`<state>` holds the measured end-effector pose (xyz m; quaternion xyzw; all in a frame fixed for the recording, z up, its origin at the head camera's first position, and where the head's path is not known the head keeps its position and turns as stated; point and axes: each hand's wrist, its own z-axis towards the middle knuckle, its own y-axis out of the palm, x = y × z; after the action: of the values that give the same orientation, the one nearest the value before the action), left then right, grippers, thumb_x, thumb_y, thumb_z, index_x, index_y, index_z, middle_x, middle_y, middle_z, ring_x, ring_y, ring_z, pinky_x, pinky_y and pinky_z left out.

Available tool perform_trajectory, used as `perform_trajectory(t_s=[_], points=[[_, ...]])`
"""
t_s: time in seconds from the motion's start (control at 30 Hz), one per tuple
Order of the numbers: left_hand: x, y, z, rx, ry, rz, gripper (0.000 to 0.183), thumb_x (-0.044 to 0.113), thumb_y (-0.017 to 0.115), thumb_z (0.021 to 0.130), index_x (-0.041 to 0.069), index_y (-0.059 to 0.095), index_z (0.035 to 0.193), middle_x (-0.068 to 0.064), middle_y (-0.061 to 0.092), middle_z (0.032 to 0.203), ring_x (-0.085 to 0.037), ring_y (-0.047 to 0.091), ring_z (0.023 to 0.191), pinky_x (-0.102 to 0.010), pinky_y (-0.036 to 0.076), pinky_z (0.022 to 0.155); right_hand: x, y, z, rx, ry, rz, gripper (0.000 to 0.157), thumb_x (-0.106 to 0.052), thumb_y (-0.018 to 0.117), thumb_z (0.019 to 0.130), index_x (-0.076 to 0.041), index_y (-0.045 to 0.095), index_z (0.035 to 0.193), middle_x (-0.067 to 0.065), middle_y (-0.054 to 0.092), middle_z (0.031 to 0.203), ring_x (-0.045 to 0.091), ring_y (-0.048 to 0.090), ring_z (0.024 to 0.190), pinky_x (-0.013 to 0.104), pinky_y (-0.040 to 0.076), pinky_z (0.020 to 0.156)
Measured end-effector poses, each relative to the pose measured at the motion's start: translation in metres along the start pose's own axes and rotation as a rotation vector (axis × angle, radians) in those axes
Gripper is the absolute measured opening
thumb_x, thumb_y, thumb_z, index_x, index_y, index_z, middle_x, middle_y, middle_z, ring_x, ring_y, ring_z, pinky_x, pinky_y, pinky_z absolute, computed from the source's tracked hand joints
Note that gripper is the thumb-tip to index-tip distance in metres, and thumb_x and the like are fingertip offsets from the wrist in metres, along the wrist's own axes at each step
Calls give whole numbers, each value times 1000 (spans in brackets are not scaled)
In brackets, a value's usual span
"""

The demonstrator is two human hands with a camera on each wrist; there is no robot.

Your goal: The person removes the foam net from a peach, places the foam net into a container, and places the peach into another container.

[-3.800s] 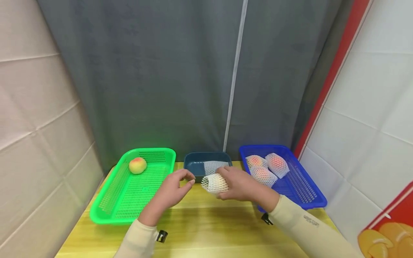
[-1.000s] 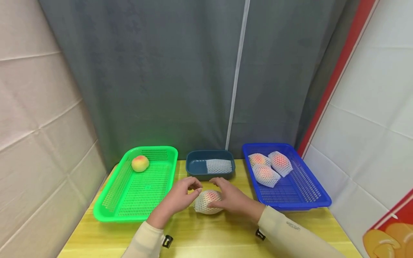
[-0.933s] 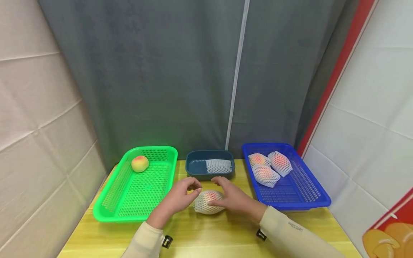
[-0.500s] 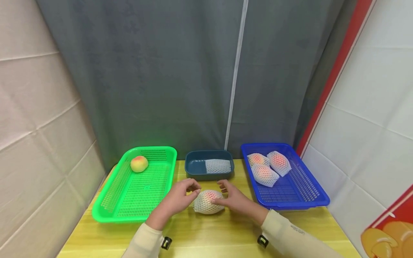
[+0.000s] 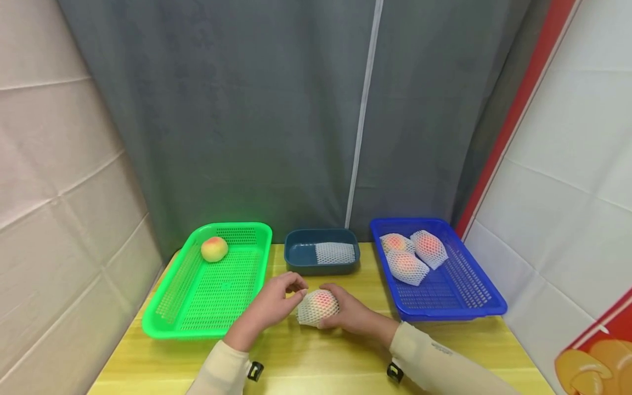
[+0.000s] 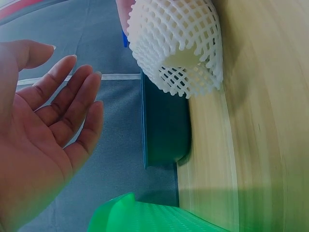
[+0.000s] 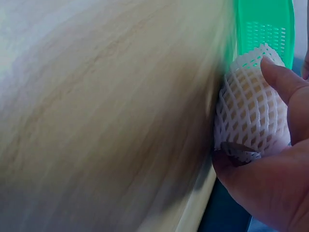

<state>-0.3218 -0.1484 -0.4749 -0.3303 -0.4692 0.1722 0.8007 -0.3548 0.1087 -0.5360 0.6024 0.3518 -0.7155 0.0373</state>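
Observation:
A peach (image 5: 316, 308) in a white foam net sleeve is at the middle of the wooden table. My right hand (image 5: 353, 312) grips it from the right, thumb at the near side and fingers at the far side. In the right wrist view the thumb and a finger press on the netted peach (image 7: 251, 106). Just left of the peach is my left hand (image 5: 274, 302), its fingers loosely bent. The left wrist view shows that left hand (image 6: 43, 130) holding nothing, while the sleeve's open end faces it.
A green basket (image 5: 160, 323) with one bare peach (image 5: 214, 249) stands left. Behind the hands, a dark blue box (image 5: 321, 270) holds foam net sleeves (image 5: 334, 253). The blue basket (image 5: 444, 314) on the right has several netted peaches (image 5: 406, 266). A grey curtain (image 5: 247, 109) hangs behind.
The netted peach came down from before the dark blue box nearer the table's front. Since half a second ago my right fingers have closed round it; the left hand has hardly moved.

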Motion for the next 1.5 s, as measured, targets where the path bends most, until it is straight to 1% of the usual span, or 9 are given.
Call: perform_trajectory(t_s=[0.27, 0.43, 0.67, 0.77, 0.87, 1.03, 1.2, 1.33, 1.5], points=[[2, 0, 0, -11, -5, -14, 5, 16, 71, 107, 15, 75, 110, 7, 71, 108, -15, 72, 104, -46, 61, 97, -2, 2, 2, 23, -59, -39, 77, -19, 95, 87, -6, 53, 150, 10, 61, 137, 23, 62, 117, 45, 54, 101], [2, -2, 0, 13, -20, -22, 5, 17, 72, 107, 15, 76, 110, 9, 71, 108, -16, 72, 105, -48, 60, 97, -4, -1, 1, 56, -105, -65, 77, -24, 95, 87, -7, 53, 149, 7, 63, 135, 20, 64, 114, 37, 57, 97], [3, -10, -2, 74, -52, -71, 5, 14, 73, 107, 16, 77, 108, 11, 71, 104, -14, 70, 102, -42, 60, 96, -25, -18, -3, 131, -194, -144, 80, -28, 98, 85, -14, 53, 149, 6, 57, 138, 21, 63, 117, 39, 57, 100], [3, -13, -3, 95, -41, -72, 7, 10, 73, 106, 16, 76, 106, 10, 71, 103, -14, 70, 100, -40, 61, 95, -35, -27, -5, 165, -246, -195, 82, -26, 99, 82, -11, 55, 149, 9, 57, 141, 23, 62, 120, 41, 56, 102], [3, -14, -4, 119, -23, -67, 6, 8, 73, 106, 13, 77, 106, 9, 72, 102, -14, 70, 99, -43, 62, 94, -43, -36, -8, 183, -296, -231, 83, -24, 99, 82, -7, 55, 150, 13, 58, 143, 28, 61, 123, 43, 56, 103], [2, -15, -5, 153, 36, -88, 11, 7, 78, 102, 17, 78, 105, 11, 72, 101, -13, 71, 96, -46, 63, 91, -55, -48, -12, 176, -331, -236, 82, -25, 98, 84, -8, 55, 151, 14, 57, 144, 29, 60, 124, 43, 57, 102], [3, -13, -3, 186, 158, -88, 20, 6, 85, 97, 23, 77, 105, 13, 72, 103, -10, 71, 96, -40, 64, 87, -65, -53, -16, 158, -346, -235, 79, -25, 97, 86, -12, 55, 151, 11, 57, 142, 26, 60, 121, 39, 59, 98], [6, -11, -1, 204, 277, -102, 28, 2, 87, 93, 19, 77, 113, 8, 73, 111, -14, 71, 101, -38, 63, 88, -71, -53, -18, 146, -352, -240, 78, -25, 98, 85, -14, 56, 150, 8, 58, 141, 24, 60, 121, 40, 58, 99], [10, -7, 1, 175, 347, -172, 46, -8, 87, 87, 12, 74, 127, -1, 72, 124, -20, 73, 108, -39, 63, 95, -76, -51, -20, 126, -373, -253, 79, -26, 99, 84, -16, 56, 150, 4, 58, 140, 22, 59, 121, 41, 56, 101]])
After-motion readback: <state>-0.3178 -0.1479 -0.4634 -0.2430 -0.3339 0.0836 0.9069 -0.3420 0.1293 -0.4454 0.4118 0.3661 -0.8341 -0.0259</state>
